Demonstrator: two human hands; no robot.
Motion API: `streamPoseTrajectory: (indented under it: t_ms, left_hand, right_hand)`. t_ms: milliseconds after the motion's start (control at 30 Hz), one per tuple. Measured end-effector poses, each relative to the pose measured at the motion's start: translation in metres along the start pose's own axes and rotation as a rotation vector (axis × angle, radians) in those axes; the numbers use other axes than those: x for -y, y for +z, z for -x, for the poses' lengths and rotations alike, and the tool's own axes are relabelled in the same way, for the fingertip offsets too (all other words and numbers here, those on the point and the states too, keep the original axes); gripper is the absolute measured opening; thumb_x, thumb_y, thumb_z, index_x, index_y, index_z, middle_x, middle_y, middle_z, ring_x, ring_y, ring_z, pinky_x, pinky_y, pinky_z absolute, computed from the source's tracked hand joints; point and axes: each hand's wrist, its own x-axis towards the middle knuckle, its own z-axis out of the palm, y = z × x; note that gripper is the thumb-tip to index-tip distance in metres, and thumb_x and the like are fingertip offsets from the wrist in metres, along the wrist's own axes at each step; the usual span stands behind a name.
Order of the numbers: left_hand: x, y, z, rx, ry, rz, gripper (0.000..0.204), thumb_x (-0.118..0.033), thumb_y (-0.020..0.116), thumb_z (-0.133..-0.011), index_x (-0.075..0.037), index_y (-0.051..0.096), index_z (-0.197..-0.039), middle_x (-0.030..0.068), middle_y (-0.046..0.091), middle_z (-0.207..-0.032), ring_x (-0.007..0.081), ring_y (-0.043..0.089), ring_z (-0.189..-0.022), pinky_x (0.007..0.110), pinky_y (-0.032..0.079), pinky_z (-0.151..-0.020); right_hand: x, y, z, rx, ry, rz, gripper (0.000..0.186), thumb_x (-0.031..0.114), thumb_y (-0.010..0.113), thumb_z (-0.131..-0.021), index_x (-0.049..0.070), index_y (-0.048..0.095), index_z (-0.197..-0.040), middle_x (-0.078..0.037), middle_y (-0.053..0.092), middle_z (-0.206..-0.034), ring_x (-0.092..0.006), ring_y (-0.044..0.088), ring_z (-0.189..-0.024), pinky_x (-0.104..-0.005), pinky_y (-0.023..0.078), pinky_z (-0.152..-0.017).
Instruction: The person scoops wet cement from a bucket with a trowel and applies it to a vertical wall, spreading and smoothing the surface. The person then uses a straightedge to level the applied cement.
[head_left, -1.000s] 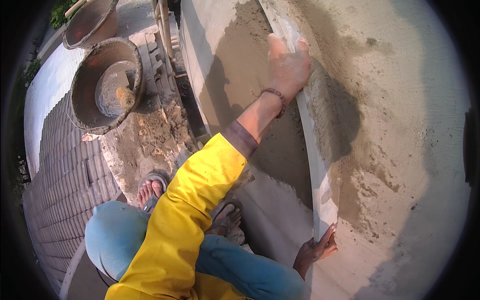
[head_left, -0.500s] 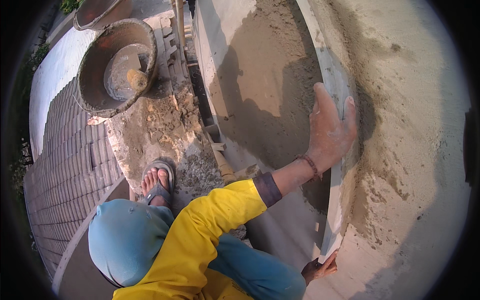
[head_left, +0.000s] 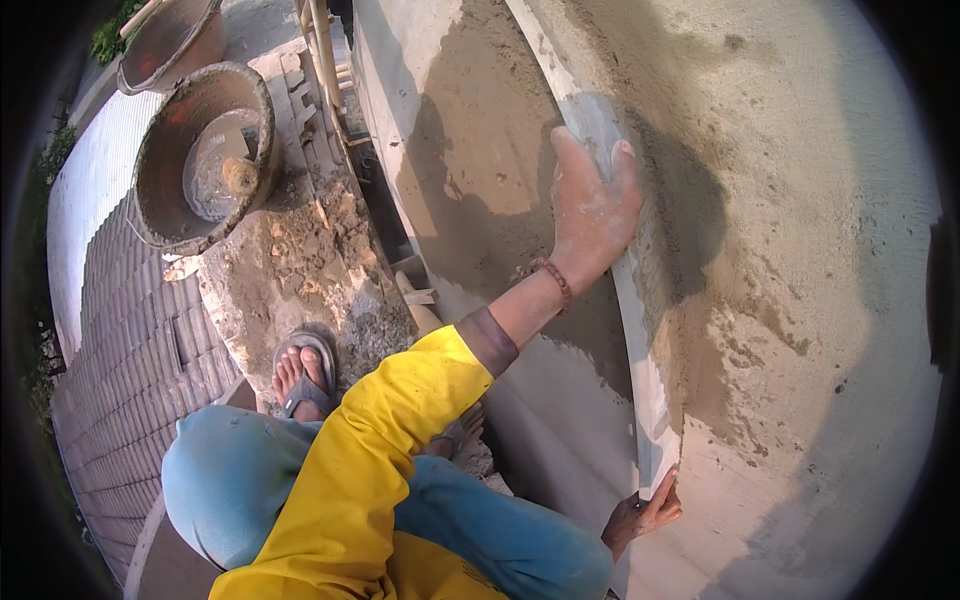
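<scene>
A long, flat, pale grey straightedge (head_left: 645,385) runs along the edge between a mortar-smeared wall face and the rough plastered surface to its right. My left hand (head_left: 597,205), in a yellow sleeve with a beaded bracelet, is closed over its upper part, thumb and fingers to either side. At its lower end my right hand (head_left: 640,515) grips the tip, with fingers against the edge; part of that hand is hidden. Damp brown mortar (head_left: 490,150) covers the face left of the bar. More mortar (head_left: 700,310) lies rough along its right side.
A mortar-caked bucket (head_left: 160,205) with wet mix and a handled tool (head_left: 240,176) stands on the debris-strewn ledge (head_left: 290,260). Behind it is a second bucket (head_left: 175,50). Bamboo poles (head_left: 322,50) rise beside a narrow gap. A tiled roof (head_left: 135,330) lies left, below my sandalled foot (head_left: 302,375).
The whole view has shifted somewhat, with the buckets and wall sitting further left. My left hand and the straightedge's upper part have moved left; both hands keep their hold.
</scene>
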Motion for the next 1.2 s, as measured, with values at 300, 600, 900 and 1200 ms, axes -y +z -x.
streamPoseTrajectory:
  t_ms: [300,600,900,1200]
  left_hand:
    - [0.063,-0.017,-0.107,0.019,-0.181,0.121,0.041,-0.025,0.061,-0.101,0.007,0.046,-0.121,0.0193,0.061,-0.112,0.0247,0.064,-0.100,0.038,0.056,-0.080]
    - [0.040,-0.011,-0.024,0.041,-0.079,0.001,0.041,-0.025,0.057,-0.101,0.007,0.040,-0.121,0.0304,0.061,-0.114,0.0410,0.063,-0.108,0.048,0.048,-0.096]
    - [0.071,-0.026,-0.084,0.070,-0.252,0.177,0.045,-0.028,0.060,-0.102,0.007,0.045,-0.128,0.0205,0.060,-0.124,0.0253,0.058,-0.114,0.039,0.048,-0.099]
    - [0.106,-0.088,-0.083,-0.008,-0.278,0.338,0.052,-0.030,0.061,-0.102,0.005,0.044,-0.136,0.0192,0.060,-0.129,0.0248,0.060,-0.114,0.035,0.049,-0.097]
  right_hand:
    - [0.063,0.047,-0.020,0.153,0.054,0.009,0.089,-0.007,0.064,-0.063,0.022,0.057,-0.148,-0.019,0.058,-0.124,-0.0358,0.053,-0.103,-0.0489,0.040,-0.090]
    - [0.020,0.026,0.009,0.076,0.089,0.035,0.091,-0.018,0.065,-0.069,0.024,0.056,-0.150,-0.015,0.058,-0.121,-0.0331,0.051,-0.102,-0.0457,0.042,-0.088]
    - [0.048,0.065,0.003,0.131,0.047,0.092,0.085,-0.013,0.062,-0.067,0.020,0.060,-0.145,-0.018,0.059,-0.122,-0.0355,0.054,-0.104,-0.0489,0.042,-0.089]
    - [0.086,0.052,-0.002,0.106,0.000,0.041,0.089,-0.009,0.069,-0.061,0.027,0.062,-0.142,-0.016,0.058,-0.127,-0.0354,0.054,-0.102,-0.0511,0.042,-0.090]
